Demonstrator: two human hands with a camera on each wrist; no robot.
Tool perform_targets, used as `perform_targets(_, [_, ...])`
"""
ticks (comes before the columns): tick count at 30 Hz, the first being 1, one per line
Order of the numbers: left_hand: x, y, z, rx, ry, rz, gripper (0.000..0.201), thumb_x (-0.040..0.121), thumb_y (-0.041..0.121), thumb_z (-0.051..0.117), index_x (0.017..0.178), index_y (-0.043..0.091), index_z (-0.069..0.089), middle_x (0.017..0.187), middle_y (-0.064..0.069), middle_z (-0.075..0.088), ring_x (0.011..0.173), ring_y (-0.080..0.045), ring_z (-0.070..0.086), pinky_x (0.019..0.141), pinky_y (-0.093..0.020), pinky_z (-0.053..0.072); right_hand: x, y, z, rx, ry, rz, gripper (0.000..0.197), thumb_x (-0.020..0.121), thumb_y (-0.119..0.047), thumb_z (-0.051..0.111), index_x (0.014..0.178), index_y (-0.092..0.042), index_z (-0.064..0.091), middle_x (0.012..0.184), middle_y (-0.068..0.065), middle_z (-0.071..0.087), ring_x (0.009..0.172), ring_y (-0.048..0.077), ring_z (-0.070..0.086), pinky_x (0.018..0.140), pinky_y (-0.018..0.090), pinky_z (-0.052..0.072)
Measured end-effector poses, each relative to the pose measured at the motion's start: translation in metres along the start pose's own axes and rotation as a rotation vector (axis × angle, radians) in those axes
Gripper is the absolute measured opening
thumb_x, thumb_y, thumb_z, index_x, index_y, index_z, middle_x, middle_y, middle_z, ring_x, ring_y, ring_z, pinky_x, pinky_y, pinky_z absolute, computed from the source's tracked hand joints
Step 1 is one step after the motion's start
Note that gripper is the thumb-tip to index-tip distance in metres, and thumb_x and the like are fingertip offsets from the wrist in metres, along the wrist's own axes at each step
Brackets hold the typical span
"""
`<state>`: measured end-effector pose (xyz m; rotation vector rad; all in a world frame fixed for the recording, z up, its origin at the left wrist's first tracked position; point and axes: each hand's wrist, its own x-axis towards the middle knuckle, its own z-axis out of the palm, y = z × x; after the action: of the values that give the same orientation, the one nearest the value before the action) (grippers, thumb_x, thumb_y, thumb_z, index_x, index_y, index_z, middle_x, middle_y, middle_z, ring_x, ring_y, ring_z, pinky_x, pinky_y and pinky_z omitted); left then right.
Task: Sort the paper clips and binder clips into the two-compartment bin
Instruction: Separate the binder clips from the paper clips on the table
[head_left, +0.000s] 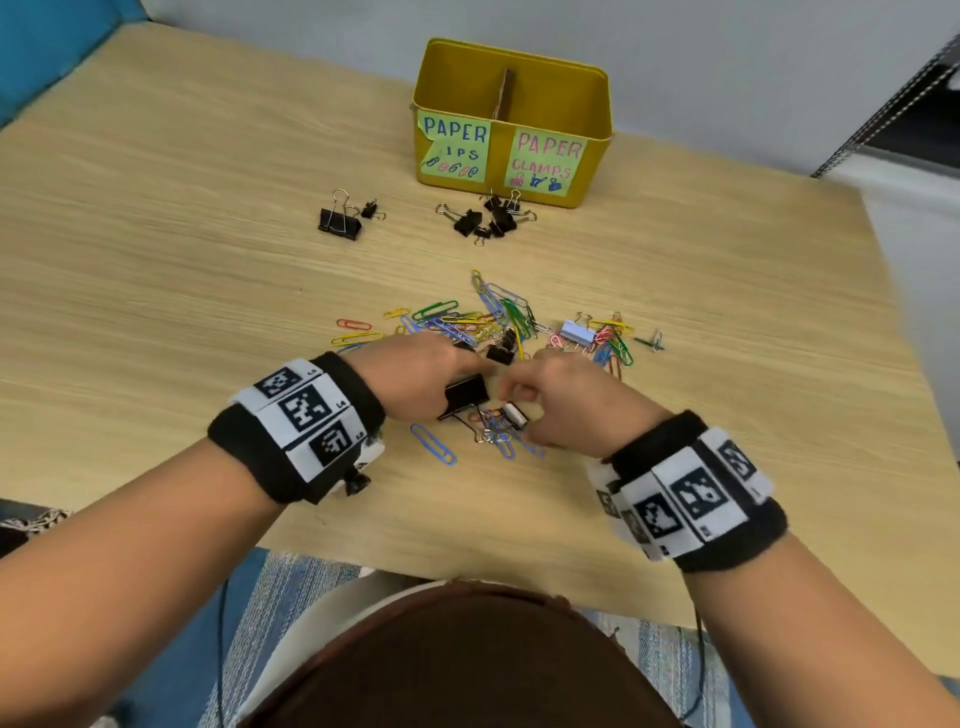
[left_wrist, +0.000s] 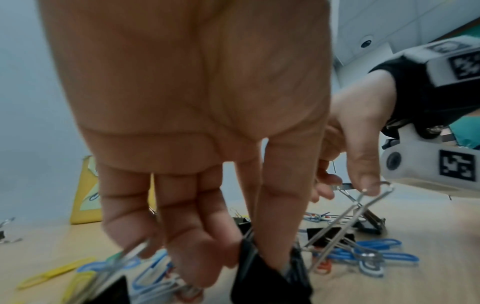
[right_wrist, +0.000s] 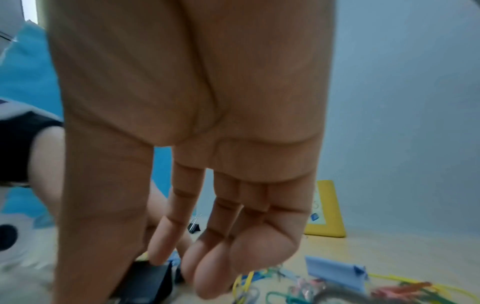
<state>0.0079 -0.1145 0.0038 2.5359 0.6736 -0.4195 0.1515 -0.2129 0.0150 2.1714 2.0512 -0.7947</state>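
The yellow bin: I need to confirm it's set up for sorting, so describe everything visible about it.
The yellow bin is rectangular, apparently metal or plastic, and stands upright at the table's far edge. A brown divider splits it in two. Front notes read "PAPER ...IPS" on the left and "PAPER CLAMPS" on the right. No contents show. Black binder clips lie just before it.

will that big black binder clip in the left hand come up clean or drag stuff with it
The large black binder clip probably stays rigid in the left hand. Its wire handles look tangled with blue paper clips, so some may trail along.
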Motion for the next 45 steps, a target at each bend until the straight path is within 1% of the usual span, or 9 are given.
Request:
perform_targets(3, [-0.001,0.003,-0.001,0.046,0.0,-0.062,0.055,0.08,0.009,0.05,0.13,0.028,0.045,0.115,-0.009,0.06,0.104,-0.028,0.058,0.082,-0.035,0.05,0.008,-0.002,0.007,-0.003,-0.054,0.06,0.027,0.079,0.0,0.059,0.098,-0.017,0.068,0.1,0.005,0.06,0.098,0.022,0.058,0.075,0.023,0.039])
perform_targets(6, [-0.004,0.01,-0.001,0.054,-0.027,-0.109,0.048,0.078,0.009,0.055,0.125,0.018,0.049,0.097,-0.008,0.061,0.094,-0.026,0.056,0.071,-0.028,0.042,0.006,0.004,0.006,-0.005,-0.074,0.13,0.021,0.08,0.0,0.056,0.089,-0.013,0.07,0.103,0.011,0.066,0.099,0.027,0.062,0.08,0.027,0.046])
perform_targets(10, [-0.004,0.017,0.0,0.019,-0.053,-0.131,0.048,0.075,0.007,0.06,0.122,0.015,0.051,0.082,0.0,0.049,0.081,-0.019,0.047,0.067,-0.028,0.041,0.007,0.003,0.009,-0.024,-0.018,0.095,0.025,0.081,-0.003,0.06,0.102,-0.015,0.063,0.109,0.009,0.059,0.098,0.023,0.056,0.079,0.027,0.042])
perform_targets(17, [-0.006,0.02,0.001,-0.055,-0.023,-0.097,0.037,0.08,0.005,0.057,0.117,0.01,0.055,0.073,0.01,0.049,0.082,-0.017,0.045,0.069,-0.023,0.035,0.002,0.019,0.002,0.037,-0.009,0.156,0.018,0.08,0.003,0.058,0.085,-0.011,0.069,0.081,0.001,0.055,0.082,0.017,0.054,0.065,0.019,0.037])
perform_targets(21, [-0.007,0.024,0.011,0.011,-0.048,-0.114,0.052,0.078,0.016,0.067,0.126,0.015,0.048,0.116,-0.007,0.054,0.104,-0.024,0.053,0.074,-0.024,0.036,-0.008,0.026,-0.006,0.073,-0.003,0.184,0.017,0.08,0.0,0.062,0.091,-0.009,0.07,0.08,-0.001,0.055,0.081,0.015,0.053,0.07,0.023,0.04])
perform_targets(27, [0.001,0.011,0.013,-0.035,-0.003,-0.161,0.029,0.075,0.015,0.072,0.102,0.013,0.062,0.108,-0.006,0.055,0.102,-0.023,0.055,0.078,-0.028,0.042,-0.003,0.017,0.008,-0.015,-0.074,0.175,0.027,0.075,-0.013,0.074,0.1,-0.013,0.064,0.089,0.0,0.048,0.088,0.02,0.052,0.068,0.025,0.037])
perform_targets(34, [-0.006,0.027,-0.006,-0.295,0.064,-0.047,0.021,0.071,0.018,0.077,0.088,0.016,0.066,0.086,0.001,0.062,0.065,-0.005,0.052,0.071,-0.026,0.043,-0.01,0.025,-0.013,0.095,0.044,0.134,0.021,0.076,0.003,0.06,0.078,-0.018,0.064,0.077,0.0,0.056,0.077,0.016,0.054,0.054,0.013,0.037])
perform_targets(39, [0.002,0.062,0.022,-0.197,-0.058,0.099,0.027,0.07,0.023,0.077,0.092,0.013,0.065,0.089,-0.004,0.065,0.072,-0.012,0.051,0.063,-0.023,0.036,-0.02,0.022,-0.01,-0.037,-0.22,0.132,0.021,0.07,-0.004,0.072,0.088,-0.014,0.075,0.075,-0.001,0.06,0.075,0.016,0.057,0.059,0.02,0.041])
perform_targets(45, [0.01,0.056,0.033,-0.209,0.0,0.013,0.026,0.07,0.02,0.076,0.091,0.011,0.063,0.085,-0.002,0.06,0.079,-0.013,0.049,0.067,-0.024,0.036,-0.019,0.037,0.001,0.012,-0.094,0.214,0.032,0.077,0.002,0.054,0.09,-0.02,0.073,0.102,0.003,0.07,0.097,0.022,0.064,0.079,0.026,0.049])
